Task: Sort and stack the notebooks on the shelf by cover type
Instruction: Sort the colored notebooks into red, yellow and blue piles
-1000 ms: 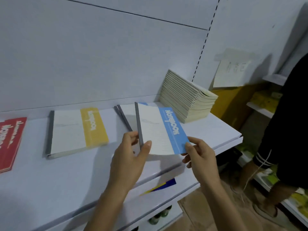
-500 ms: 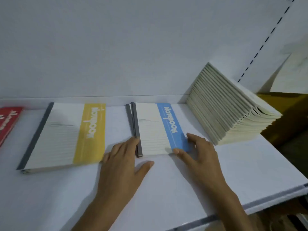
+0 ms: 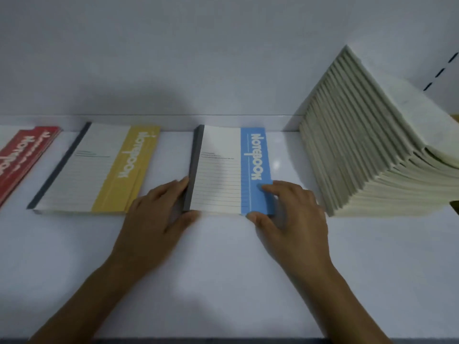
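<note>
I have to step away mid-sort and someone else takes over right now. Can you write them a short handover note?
Left hand: open, fingers against the grey spine of the blue notebooks.
Right hand: open, fingers on their blue band, thumb at the front edge.
Lying flat on the shelf, left to right: red notebooks, yellow notebooks, blue notebooks.
Done: three colour piles are started.
Left: the tall leaning pile at the right, its covers hidden, looks unsorted.

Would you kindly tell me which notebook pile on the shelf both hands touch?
The blue-banded pile: left hand at its grey spine, right hand on its blue band. The yellow-banded pile and red pile lie farther left.
</note>
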Tool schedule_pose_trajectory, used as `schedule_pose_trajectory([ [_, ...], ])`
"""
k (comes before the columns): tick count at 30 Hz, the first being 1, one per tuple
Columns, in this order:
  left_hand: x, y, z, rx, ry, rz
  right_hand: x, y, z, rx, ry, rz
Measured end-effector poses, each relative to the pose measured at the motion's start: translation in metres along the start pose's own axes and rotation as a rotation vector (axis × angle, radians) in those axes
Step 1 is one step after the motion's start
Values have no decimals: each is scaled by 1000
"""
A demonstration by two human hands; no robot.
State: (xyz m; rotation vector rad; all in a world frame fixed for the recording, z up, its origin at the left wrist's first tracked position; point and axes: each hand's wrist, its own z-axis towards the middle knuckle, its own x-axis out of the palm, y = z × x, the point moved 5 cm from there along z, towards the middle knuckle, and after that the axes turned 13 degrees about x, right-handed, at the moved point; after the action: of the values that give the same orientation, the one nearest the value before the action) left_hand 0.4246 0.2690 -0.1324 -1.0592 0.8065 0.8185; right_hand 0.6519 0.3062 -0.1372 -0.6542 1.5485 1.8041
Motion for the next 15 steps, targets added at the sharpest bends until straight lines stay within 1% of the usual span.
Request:
schedule_pose_trajectory([
  [3, 0, -2, -1, -3, 2, 62, 2, -2, 0, -26, 9, -11],
  [5, -2, -7, -3, -7, -51, 94, 4, -2, 0, -46, 21, 9],
  [7, -4, -14, -7, -2, -121, 179, 6, -2, 0, -63, 31, 1],
  [9, -5, -20, -10, 9, -130, 265, 6, -3, -1, -69, 33, -1],
  [13, -6, -23, -15, 71, -190, 214, 4, -5, 0, -44, 55, 29],
  [15, -5, -23, -15, 82, -184, 189, 4, -5, 0, -47, 62, 18],
])
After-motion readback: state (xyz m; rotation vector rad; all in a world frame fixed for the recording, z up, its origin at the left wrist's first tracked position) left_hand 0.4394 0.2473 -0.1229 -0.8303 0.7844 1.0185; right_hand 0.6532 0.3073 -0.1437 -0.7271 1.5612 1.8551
